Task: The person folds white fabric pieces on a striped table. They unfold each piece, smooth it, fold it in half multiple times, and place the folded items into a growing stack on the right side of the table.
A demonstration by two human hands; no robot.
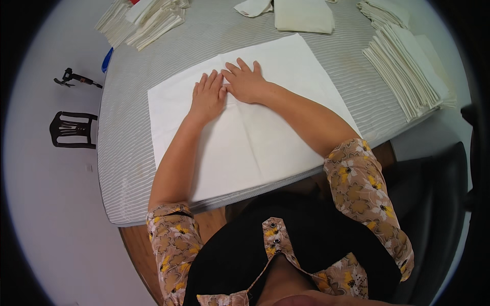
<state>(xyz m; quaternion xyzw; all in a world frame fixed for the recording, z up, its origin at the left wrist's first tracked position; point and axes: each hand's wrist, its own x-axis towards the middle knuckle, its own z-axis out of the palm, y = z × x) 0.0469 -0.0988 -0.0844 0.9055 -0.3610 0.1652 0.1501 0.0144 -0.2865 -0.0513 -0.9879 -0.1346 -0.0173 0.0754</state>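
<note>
A large white cloth point(286, 137) lies spread over the near part of the table, with a crease running down its middle. My left hand point(209, 98) rests flat on its upper half, fingers stretched out. Close beside it, my right hand point(246, 81) is also laid flat, its fingers spread and pointing up and to the left. The thumbs nearly meet at the crease. Both palms press on the fabric, and neither hand holds anything.
The table has a grey striped cover point(127, 127). A stack of folded cream cloths point(403, 71) stands at the right edge, another cloth pile point(148, 20) at the far left, and a folded cloth point(303, 15) at the far side. A dark chair point(74, 130) is left of the table.
</note>
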